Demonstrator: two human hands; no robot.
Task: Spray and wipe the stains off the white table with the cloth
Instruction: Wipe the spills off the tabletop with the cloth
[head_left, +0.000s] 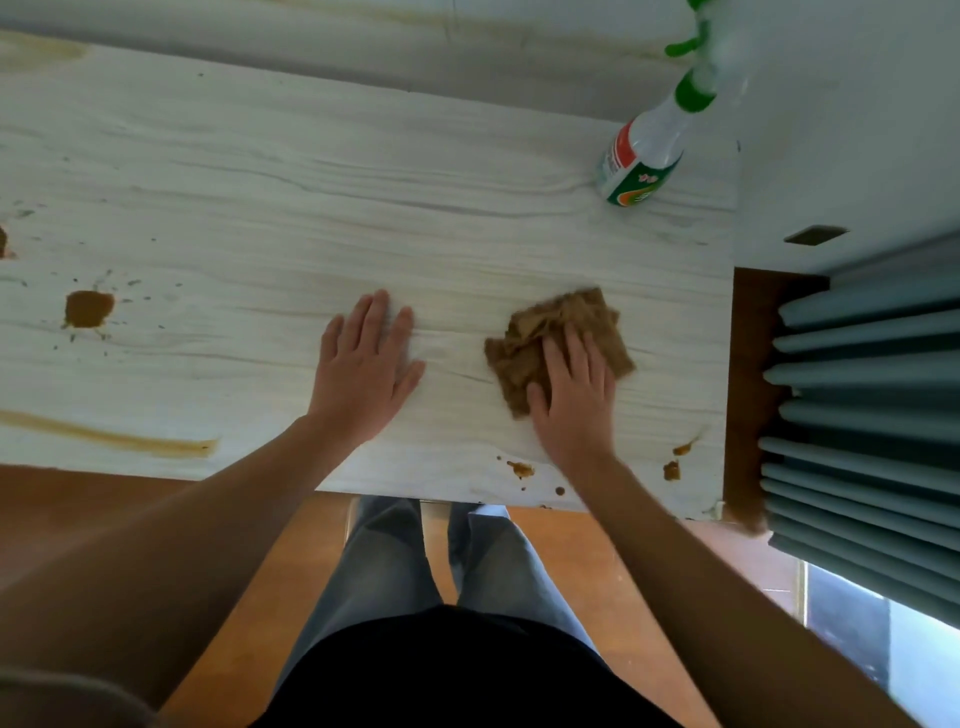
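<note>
The white wood-grained surface (363, 182) fills the upper view. A pleated grey-blue curtain (862, 415) hangs past its right end at 3 o'clock. The spray bottle (641, 161) stands on the far right corner at 1 o'clock, well apart from both hands. In this view its long axis runs from its base to the green spray head, toward 1 o'clock. The left hand (363, 374) lies flat on bare surface at centre, fingers straight, holding nothing. At 3 o'clock of it, the right hand (574, 400) presses straight fingers on the crumpled brown cloth (540, 332). Brown stains show: a blot (88, 309) and a streak (130, 441) at 9 o'clock, and small spots (521, 469) at the near edge beside the right wrist.
</note>
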